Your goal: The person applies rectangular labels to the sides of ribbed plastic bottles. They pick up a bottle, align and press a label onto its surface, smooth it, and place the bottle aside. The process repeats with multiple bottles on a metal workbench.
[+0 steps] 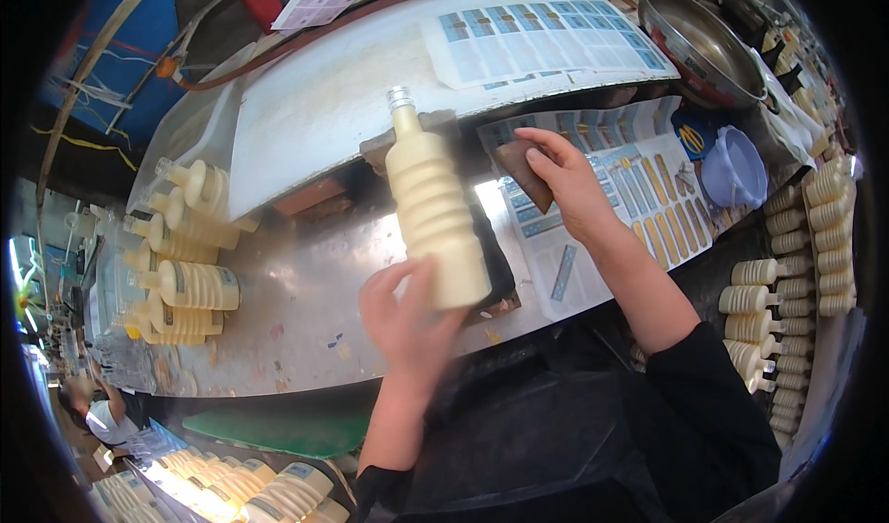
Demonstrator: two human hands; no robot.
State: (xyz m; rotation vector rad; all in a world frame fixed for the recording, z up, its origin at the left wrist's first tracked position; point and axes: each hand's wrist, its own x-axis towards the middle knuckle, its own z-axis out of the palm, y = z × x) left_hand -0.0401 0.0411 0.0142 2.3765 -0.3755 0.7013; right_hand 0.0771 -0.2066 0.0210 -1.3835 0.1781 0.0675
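Observation:
A cream ribbed bottle [435,213] with a clear neck lies in the middle of the metal table, over a dark block [491,254], its neck pointing away from me. My left hand [407,315] is at the bottle's base, smeared by motion. Its fingers overlap the lower left side of the bottle, but their grip is unclear. In my right hand [565,176] a flat brown wedge-shaped piece [525,173] is pinched between thumb and fingers, to the right of the bottle and apart from it. Below that hand lie printed label sheets [593,194] with blue and gold strips.
Several cream bottles [190,287] lie stacked at the table's left. More bottles [750,315] fill the right side, others [278,491] the lower left. A white board [315,106] carries another label sheet [519,46]. A lilac bucket [734,166] and a metal pan [708,37] stand right.

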